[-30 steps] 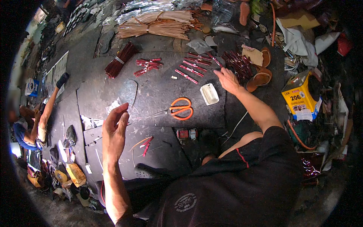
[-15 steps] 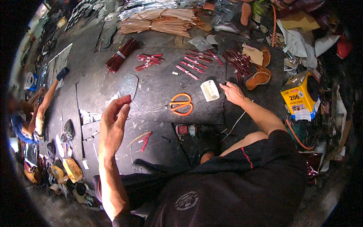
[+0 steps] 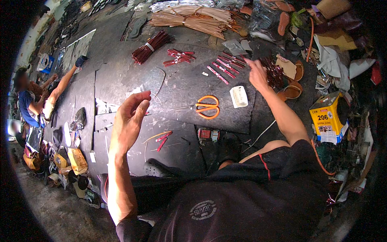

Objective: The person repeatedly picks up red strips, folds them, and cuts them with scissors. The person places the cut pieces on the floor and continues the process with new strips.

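My left hand (image 3: 132, 119) is raised over the left half of the dark work mat, fingers half bent with the thumb apart below them; I see nothing held. At the right end of a row of dark red strips (image 3: 226, 69), my right hand (image 3: 258, 75) reaches out with its index finger stretched, at or just above the strips. Whether it touches them I cannot tell. Orange-handled scissors (image 3: 207, 107) lie between my hands, blades pointing left. Right of them is a small white tray (image 3: 239, 97). A heap of red strips (image 3: 271, 71) lies beside my right hand, partly hidden.
A tied dark red bundle (image 3: 150, 46) and a small red pile (image 3: 178, 57) lie farther off. Tan strip bundles (image 3: 193, 20) stretch along the back. Sandals (image 3: 291, 92) and a yellow box (image 3: 328, 117) stand right. Another person (image 3: 34, 101) sits at far left.
My right hand has moved away from beside the white tray, forward to the row of red strips. The left hand stays raised in much the same pose. The whole view has shifted slightly.
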Tool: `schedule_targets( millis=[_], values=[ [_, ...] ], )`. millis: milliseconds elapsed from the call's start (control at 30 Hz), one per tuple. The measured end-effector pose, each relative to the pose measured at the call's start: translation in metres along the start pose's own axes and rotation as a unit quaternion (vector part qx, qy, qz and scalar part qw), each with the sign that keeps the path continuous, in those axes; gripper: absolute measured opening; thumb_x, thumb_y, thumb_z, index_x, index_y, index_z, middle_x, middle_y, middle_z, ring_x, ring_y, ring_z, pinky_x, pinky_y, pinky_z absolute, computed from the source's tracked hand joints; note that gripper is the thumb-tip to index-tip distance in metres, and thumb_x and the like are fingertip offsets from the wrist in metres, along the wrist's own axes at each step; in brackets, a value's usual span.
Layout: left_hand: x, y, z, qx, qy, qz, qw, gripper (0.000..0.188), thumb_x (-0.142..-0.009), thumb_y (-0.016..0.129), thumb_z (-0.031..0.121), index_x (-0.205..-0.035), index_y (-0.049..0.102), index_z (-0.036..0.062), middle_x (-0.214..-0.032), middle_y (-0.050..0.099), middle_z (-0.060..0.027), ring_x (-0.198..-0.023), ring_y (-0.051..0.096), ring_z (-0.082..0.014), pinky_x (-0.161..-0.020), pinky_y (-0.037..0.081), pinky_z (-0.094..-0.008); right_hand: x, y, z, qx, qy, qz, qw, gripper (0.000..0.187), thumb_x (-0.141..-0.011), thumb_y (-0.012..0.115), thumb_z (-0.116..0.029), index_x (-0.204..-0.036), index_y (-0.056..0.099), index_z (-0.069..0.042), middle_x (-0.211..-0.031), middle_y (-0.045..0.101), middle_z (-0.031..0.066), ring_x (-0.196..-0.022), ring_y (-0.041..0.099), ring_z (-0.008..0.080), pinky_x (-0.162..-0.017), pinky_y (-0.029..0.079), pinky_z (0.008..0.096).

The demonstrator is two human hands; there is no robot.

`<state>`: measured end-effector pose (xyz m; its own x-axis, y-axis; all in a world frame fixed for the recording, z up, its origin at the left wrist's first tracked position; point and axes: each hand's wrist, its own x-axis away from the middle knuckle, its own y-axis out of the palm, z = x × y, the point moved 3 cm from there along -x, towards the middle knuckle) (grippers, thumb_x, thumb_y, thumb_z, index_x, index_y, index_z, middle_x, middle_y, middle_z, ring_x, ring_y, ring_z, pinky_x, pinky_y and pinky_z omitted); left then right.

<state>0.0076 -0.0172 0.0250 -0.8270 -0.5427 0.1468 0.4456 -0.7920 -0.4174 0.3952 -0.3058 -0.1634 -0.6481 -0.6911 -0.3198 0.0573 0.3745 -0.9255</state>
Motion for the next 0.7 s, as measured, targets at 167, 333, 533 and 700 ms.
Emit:
schedule_targets(
  millis=[167,333,533,700],
  values=[
    [-0.002,-0.003,0.002,0.003,0.001,0.007,1.0,0.03,-0.099,0.057,0.02,-0.122,0.062,0.0011,-0.11,0.068,-0.0103,-0.1,0.063,-0.0161,-0.09,0.05,-0.0312,-0.06,0.049,-0.068,-0.153,-0.063,-0.04,0.986,0.059,-0.084,0.064,-0.011,-0.14,0.047,-0.014,-0.118,0.06,0.0168,-0.11,0.058,0.036,-0.093,0.045,0.0484],
    [-0.005,-0.007,-0.003,-0.026,0.005,0.008,1.0,0.029,-0.098,0.058,0.016,-0.121,0.062,0.0005,-0.11,0.068,-0.0122,-0.105,0.065,-0.0198,-0.094,0.05,-0.0333,-0.089,0.118,-0.139,-0.247,-0.13,-0.118,0.953,0.054,-0.085,0.065,-0.01,-0.136,0.049,-0.005,-0.133,0.056,0.0205,-0.12,0.055,0.0374,-0.104,0.044,0.0427],
    [-0.009,-0.017,-0.019,-0.072,-0.01,0.026,0.997,0.031,-0.096,0.06,0.018,-0.121,0.063,0.0014,-0.11,0.07,-0.0171,-0.105,0.067,-0.0251,-0.096,0.05,-0.0373,-0.116,0.181,-0.192,-0.152,-0.208,-0.129,0.957,0.047,-0.086,0.056,-0.004,-0.133,0.049,-0.003,-0.111,0.063,0.022,-0.104,0.061,0.0373,-0.091,0.048,0.0464],
    [-0.014,-0.035,-0.032,-0.127,-0.01,0.037,0.991,0.036,-0.098,0.057,0.027,-0.123,0.061,0.0018,-0.117,0.067,-0.0184,-0.111,0.065,-0.0308,-0.096,0.05,-0.0397,-0.126,0.202,-0.21,0.036,-0.237,-0.148,0.96,0.025,-0.093,0.046,-0.009,-0.114,0.056,-0.003,-0.107,0.063,0.0169,-0.101,0.063,0.0281,-0.085,0.05,0.0421]
  ],
)
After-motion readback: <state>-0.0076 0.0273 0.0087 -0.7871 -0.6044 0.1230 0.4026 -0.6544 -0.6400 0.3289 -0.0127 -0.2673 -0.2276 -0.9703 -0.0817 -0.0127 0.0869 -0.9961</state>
